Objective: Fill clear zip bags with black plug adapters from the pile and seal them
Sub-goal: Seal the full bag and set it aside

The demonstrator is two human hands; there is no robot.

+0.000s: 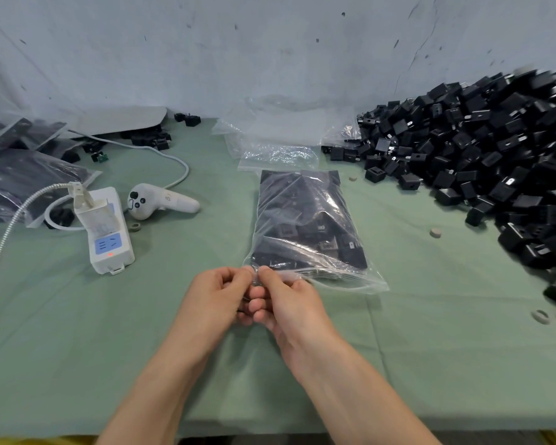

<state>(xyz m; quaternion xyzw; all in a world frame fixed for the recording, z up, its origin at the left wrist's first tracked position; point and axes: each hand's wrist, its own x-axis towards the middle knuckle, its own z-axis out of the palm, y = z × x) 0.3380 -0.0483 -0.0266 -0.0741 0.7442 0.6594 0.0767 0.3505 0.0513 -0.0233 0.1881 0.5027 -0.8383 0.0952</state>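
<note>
The left hand (pixel 219 293) and right hand (pixel 289 300) both pinched the near-left corner of the filled zip bag (pixel 305 220), which lay stretching away toward 12 o'clock. Its zip edge (pixel 344 281) ran from the pinch toward 3 o'clock, on the right hand's side.

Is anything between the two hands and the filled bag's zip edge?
Nothing visible. The left hand and the right hand both pinch the filled bag at the near left corner of its zip edge.
</note>
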